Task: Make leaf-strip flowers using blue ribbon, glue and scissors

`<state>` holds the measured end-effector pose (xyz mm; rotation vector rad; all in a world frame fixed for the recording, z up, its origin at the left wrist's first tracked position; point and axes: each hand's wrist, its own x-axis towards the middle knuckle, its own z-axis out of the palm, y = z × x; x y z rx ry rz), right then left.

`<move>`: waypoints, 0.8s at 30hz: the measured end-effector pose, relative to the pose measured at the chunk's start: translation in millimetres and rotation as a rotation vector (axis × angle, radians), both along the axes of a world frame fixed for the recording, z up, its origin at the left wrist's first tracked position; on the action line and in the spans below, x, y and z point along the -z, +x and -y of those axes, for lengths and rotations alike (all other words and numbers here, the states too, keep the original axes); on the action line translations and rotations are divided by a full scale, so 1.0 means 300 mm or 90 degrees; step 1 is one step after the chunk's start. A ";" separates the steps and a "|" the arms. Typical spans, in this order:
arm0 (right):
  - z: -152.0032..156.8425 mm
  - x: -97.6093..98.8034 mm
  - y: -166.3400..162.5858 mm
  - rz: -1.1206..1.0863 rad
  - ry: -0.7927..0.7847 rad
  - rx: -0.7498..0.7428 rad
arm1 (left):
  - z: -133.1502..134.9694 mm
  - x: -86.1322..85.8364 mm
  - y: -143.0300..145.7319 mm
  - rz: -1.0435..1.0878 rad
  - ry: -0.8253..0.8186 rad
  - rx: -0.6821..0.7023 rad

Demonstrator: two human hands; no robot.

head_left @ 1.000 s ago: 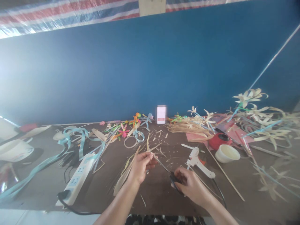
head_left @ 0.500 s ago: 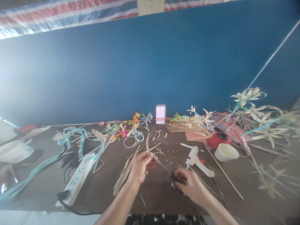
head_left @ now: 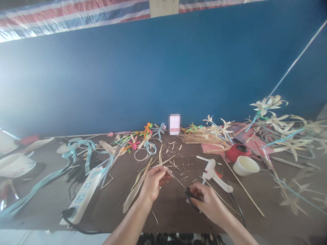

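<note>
My left hand [head_left: 152, 182] is closed in a pinch on a thin pale straw strip [head_left: 161, 157] that rises and curves away from the fingers. My right hand [head_left: 206, 201] grips the black handles of a pair of scissors [head_left: 182, 185]. The scissor blades point up and left, and their tips reach the strip right at my left fingers. Both hands hover just above the brown table [head_left: 173, 207], near its front edge. More long straw strips [head_left: 135, 190] lie on the table under my left hand.
A white glue gun [head_left: 214, 175] lies just right of my hands, with a white cup [head_left: 246, 165] and a red tape roll [head_left: 237, 152] beyond. A white power strip [head_left: 84, 194] and blue ribbons [head_left: 84, 153] lie left. Straw flowers [head_left: 276, 126] pile at the right.
</note>
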<state>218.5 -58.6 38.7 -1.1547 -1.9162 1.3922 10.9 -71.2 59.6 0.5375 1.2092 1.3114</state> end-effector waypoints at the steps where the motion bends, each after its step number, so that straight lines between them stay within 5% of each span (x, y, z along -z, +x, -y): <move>1: 0.000 0.002 0.001 0.002 -0.001 -0.001 | 0.000 0.001 0.000 0.000 0.001 0.002; 24: -0.007 0.014 0.011 0.026 0.006 -0.015 | 0.004 0.017 0.020 -0.026 -0.002 0.013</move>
